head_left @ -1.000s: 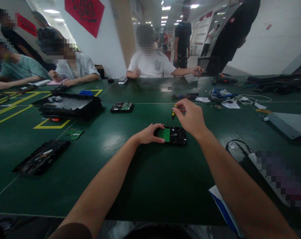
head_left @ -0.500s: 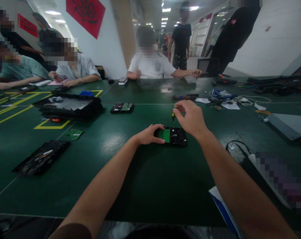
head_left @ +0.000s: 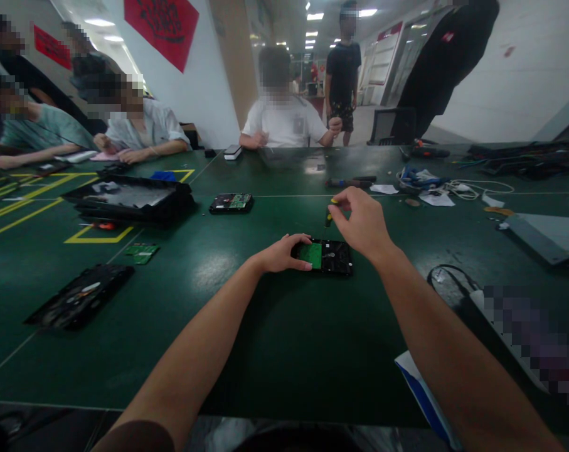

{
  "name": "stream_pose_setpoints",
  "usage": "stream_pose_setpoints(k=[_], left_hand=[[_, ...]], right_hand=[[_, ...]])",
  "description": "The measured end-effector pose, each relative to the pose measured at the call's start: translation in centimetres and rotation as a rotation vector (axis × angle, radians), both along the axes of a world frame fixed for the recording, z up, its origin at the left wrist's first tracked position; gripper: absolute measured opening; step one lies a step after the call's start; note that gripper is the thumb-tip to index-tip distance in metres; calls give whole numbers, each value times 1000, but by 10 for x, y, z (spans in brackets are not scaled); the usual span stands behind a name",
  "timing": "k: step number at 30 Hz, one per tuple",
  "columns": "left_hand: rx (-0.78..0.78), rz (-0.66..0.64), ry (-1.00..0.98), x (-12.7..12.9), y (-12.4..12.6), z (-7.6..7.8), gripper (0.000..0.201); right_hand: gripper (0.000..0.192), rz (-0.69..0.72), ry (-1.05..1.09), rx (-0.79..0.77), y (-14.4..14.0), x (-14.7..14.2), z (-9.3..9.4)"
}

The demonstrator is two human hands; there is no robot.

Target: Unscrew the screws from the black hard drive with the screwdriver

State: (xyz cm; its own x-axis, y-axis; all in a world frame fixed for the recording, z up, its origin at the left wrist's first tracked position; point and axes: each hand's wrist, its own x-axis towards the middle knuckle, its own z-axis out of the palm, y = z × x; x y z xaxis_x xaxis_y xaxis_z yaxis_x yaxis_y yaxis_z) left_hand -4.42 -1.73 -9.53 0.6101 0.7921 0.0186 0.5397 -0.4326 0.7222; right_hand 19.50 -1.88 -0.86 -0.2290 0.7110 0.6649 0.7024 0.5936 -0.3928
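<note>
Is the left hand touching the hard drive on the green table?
Touching. The head view shows the left hand gripping the left end of the hard drive, fingers curled over its edge beside the green circuit board.

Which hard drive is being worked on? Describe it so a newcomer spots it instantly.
On the green table, look at the centre, where the left hand steadies a black hard drive while the right hand holds a yellow-handled screwdriver over it. Unlike the second drive farther back, hands touch it.

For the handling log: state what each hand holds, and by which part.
Right hand pinches a small screwdriver by the top of its handle, tip down over the hard drive. Left hand grips the drive's left end.
</note>
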Motion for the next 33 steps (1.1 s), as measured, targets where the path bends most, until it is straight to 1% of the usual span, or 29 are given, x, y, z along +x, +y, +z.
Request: stream_pose_setpoints(k=[6, 9, 15, 21, 25, 30, 33], left_hand=[[0, -5, -16, 1, 0, 1, 80], [12, -8, -25, 2, 0, 0, 78], [9, -2, -9, 1, 2, -3, 81], [4, -7, -4, 1, 0, 0, 81], [6, 2, -3, 2, -1, 1, 80], [-9, 4, -8, 2, -1, 1, 82], [1, 3, -11, 2, 0, 0, 82]], right_hand=[[14, -4, 36, -45, 1, 0, -1], [12, 7, 31, -28, -1, -1, 0], [12, -7, 5, -4, 0, -1, -1], [9, 9, -2, 10, -1, 0, -1], [13, 9, -23, 36, -3, -2, 0], [13, 12, 9, -6, 0, -1, -2], [12, 4, 18, -2, 1, 0, -2]])
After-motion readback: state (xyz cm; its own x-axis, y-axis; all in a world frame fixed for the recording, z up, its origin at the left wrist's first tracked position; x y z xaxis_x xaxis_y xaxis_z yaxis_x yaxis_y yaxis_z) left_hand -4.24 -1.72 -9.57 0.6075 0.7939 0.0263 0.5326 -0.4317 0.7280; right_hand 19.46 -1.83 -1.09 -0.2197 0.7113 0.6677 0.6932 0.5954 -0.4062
